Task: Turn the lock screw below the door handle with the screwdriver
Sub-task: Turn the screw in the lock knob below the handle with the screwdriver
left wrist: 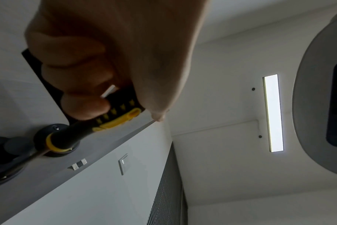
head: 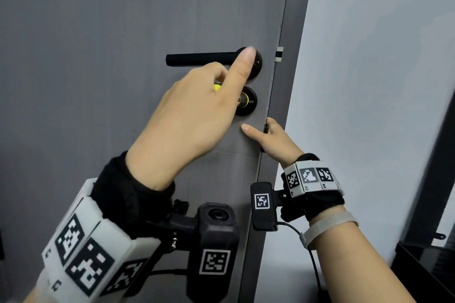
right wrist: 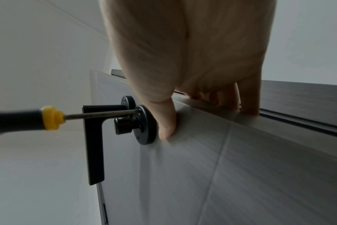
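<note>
Yellow-black screwdriver (right wrist: 29,120) — unlabelled — in left hand (head: 187,115), tip on lock plate (right wrist: 146,126).

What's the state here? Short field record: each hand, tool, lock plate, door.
left hand: grips the screwdriver handle, thumb stuck out toward the door handle
right hand: holds the door edge, fingers curled round it, thumb flat on the door face
screwdriver: black and yellow, shaft reaching the top of the round lock plate
lock plate: round, dark, below the door handle, with a thumb-turn knob sticking out
tip seating: cannot tell if the tip sits in a screw
door: grey, open, latch edge exposed
</note>
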`<state>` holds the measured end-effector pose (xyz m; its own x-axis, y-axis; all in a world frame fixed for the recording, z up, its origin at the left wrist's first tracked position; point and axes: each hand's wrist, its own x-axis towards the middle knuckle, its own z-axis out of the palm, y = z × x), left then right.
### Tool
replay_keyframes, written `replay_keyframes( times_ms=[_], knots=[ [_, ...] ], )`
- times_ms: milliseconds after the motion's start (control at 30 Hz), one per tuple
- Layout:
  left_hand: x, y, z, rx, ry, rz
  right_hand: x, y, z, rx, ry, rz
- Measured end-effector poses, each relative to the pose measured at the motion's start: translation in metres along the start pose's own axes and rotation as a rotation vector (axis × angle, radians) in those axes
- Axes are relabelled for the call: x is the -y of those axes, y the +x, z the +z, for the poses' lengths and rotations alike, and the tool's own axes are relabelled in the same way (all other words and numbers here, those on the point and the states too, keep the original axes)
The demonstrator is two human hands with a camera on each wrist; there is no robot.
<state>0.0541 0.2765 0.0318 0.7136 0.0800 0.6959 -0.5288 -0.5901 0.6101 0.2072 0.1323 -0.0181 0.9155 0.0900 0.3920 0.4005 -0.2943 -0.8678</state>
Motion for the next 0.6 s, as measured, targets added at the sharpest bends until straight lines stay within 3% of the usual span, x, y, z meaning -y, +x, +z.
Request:
replay_keyframes(
  times_ms=[100,300,600],
  knots=[
    [0.005,0.000,-0.003,0.014,0.054,-0.011,0.000,0.000,0.000,-0.007,-0.015,-0.003],
    [0.013,-0.003,-0.007,0.183,0.016,0.006,0.000,0.000,0.000,-0.006,-0.010,-0.008],
    [0.003,0.001,-0.003,0.012,0.065,-0.049,-0.001,0.000,0.000,-0.012,0.005,-0.002]
  ],
)
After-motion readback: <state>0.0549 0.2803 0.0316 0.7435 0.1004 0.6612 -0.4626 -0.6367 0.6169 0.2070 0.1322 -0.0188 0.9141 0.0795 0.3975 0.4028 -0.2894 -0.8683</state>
